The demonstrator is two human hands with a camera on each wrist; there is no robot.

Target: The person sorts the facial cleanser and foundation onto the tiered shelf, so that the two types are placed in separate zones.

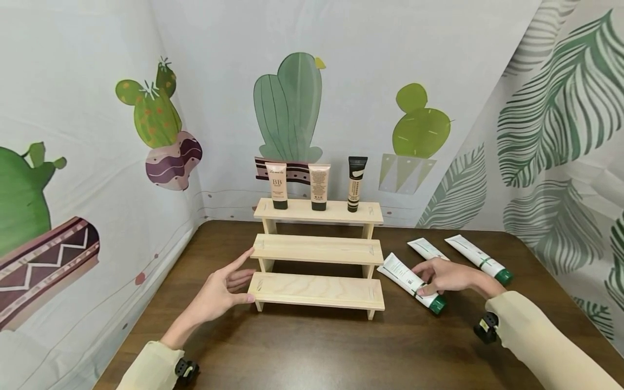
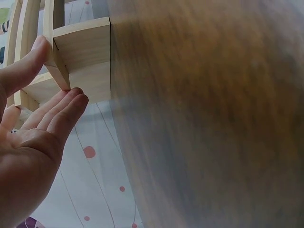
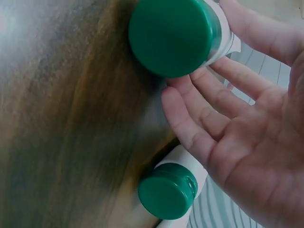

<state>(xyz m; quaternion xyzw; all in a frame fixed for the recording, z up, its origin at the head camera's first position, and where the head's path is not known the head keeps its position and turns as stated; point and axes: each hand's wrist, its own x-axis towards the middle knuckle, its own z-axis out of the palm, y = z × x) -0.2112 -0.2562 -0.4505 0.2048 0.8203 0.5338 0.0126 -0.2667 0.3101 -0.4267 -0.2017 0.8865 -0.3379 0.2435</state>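
A three-step wooden display rack (image 1: pixel 319 289) stands on the table. My left hand (image 1: pixel 219 290) is at its left end; the thumb touches the front corner of the lowest step and the index fingertip reaches the middle step. In the left wrist view the fingers (image 2: pixel 66 111) lie nearly straight against the step's end. My right hand (image 1: pixel 446 275) holds a white tube (image 1: pixel 407 275) with a green cap (image 3: pixel 171 35), thumb on one side and fingers on the other. This tube lies slanted beside the rack's right end.
On the top step stand two beige tubes, one marked BB (image 1: pixel 279 184) and one with small print (image 1: pixel 319 184), plus a slim black-and-beige tube (image 1: pixel 356 184). Two more white tubes lie right of the rack, one (image 1: pixel 426 248) partly behind my hand, another (image 1: pixel 478 257) farther right. Printed cloth (image 1: pixel 361 81) hangs behind.
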